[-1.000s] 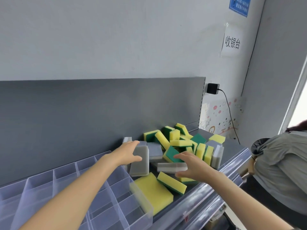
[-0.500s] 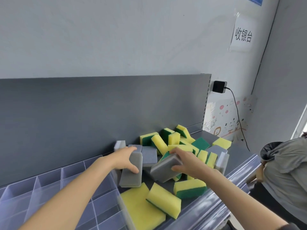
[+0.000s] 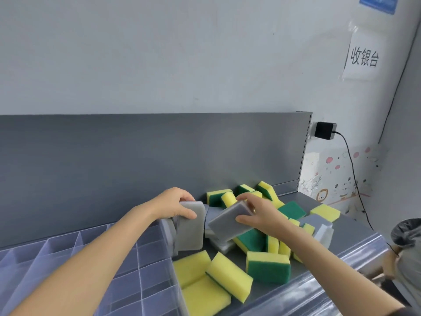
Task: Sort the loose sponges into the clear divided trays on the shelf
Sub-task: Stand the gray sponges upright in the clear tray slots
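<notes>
My left hand grips the top of a light grey sponge, held upright just past the right edge of the clear divided tray. My right hand holds a darker grey sponge tilted in the air above the pile. Several loose yellow-and-green sponges and a few grey ones lie heaped on the grey shelf to the right. The tray compartments in view hold nothing.
A clear plastic rail runs along the shelf's front edge. The dark grey back panel stands behind. A black charger with a cable hangs on the wall at right. Another person stands at the lower right.
Both hands have lifted their grey sponges higher. My right hand has swung its sponge leftward toward the left one. The camera has moved closer and turned left.
</notes>
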Available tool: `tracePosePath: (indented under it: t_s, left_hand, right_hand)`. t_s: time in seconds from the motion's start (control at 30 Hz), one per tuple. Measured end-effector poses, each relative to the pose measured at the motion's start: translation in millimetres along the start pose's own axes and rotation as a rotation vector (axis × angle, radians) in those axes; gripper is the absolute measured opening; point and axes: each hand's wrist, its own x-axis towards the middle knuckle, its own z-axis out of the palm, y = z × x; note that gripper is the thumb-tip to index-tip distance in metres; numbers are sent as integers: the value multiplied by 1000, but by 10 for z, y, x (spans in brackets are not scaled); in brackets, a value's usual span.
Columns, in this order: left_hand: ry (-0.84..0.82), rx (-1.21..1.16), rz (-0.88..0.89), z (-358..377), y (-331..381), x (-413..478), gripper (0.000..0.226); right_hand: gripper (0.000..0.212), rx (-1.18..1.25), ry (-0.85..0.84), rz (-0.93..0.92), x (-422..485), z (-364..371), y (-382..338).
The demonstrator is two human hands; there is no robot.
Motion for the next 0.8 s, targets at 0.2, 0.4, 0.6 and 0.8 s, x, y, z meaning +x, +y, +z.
tracePosePath:
  t_s: [0.2,0.4,0.6,0.8]
  left_hand:
    - [188,117,56,-195,30,-275,29]
    - [203,43,-54,-333,-216,-720,30]
    - [312,-17,-201,-362,-488,-1076,12]
    - [385,-49,-320,-375,-578,-1346,34]
  right_hand:
    - [41,52,48,-52,50,53,-117]
    - [41,91,8,-132,137,223,-330]
    - [41,86,-6,-234,183,414,-560]
    - [43,169,-59,-286,211,545,-720]
